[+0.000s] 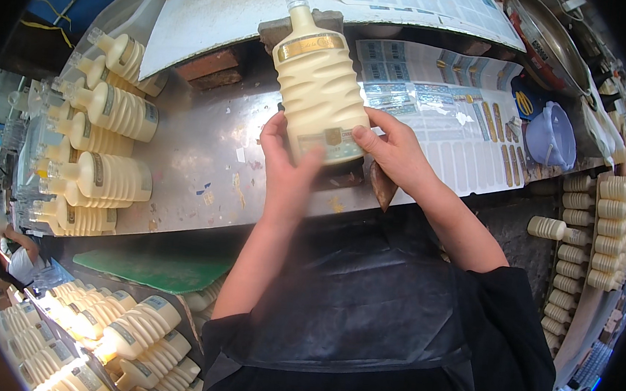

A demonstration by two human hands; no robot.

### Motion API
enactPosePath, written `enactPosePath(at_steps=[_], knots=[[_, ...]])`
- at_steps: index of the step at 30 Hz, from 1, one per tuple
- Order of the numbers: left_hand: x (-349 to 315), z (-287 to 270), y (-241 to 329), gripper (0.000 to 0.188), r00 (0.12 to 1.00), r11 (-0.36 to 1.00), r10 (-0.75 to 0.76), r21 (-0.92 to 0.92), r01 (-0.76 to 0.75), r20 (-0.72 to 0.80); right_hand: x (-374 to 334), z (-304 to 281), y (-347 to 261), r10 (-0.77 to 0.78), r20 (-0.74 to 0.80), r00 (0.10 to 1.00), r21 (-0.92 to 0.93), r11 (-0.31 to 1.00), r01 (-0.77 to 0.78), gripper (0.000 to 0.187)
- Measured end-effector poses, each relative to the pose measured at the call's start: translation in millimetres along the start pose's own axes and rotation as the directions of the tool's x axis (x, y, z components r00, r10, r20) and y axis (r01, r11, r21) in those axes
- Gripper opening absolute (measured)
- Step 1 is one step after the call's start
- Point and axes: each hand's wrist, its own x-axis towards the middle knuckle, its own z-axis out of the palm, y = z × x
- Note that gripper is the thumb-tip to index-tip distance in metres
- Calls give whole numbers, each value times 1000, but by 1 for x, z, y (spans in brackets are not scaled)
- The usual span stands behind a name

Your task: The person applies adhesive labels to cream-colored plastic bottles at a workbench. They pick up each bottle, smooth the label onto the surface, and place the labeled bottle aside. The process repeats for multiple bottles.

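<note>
A large cream bottle (pixel 319 86) with wavy ridges and a clear glass neck lies tilted on the metal bench, its neck pointing away from me. Its upper part rests against a brown block (pixel 269 33). A gold label (pixel 311 46) crosses the shoulder, and a pale silvery label (pixel 330 141) sits near the base. My left hand (pixel 287 149) cups the lower left side, its thumb smeared by motion over the label. On the other side, my right hand (pixel 393 144) grips the bottle with its thumb pressed at the label's right end.
Similar bottles (pixel 112 177) are stacked on the bench's left side. Sheets of stickers (pixel 457 133) lie to the right, beside a lilac bucket (pixel 551 137). More bottles (pixel 142 323) fill the lower left, and others (pixel 571 263) stand in rows at right. A person (pixel 25 250) is far left.
</note>
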Motion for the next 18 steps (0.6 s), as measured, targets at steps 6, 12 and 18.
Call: enactPosePath(at_steps=[6, 12, 18], knots=[[4, 3, 2, 56, 999, 989, -36, -145, 32, -29, -3, 6, -6, -71, -5, 997, -122, 990, 70, 55], [6, 3, -6, 58, 999, 989, 47, 141, -46, -5, -2, 10, -15, -19, 22, 1000, -202, 979, 23, 61], [5, 0, -12, 55, 997, 982, 82, 173, -78, -15, -2, 5, 3, -19, 11, 1000, -34, 999, 19, 58]])
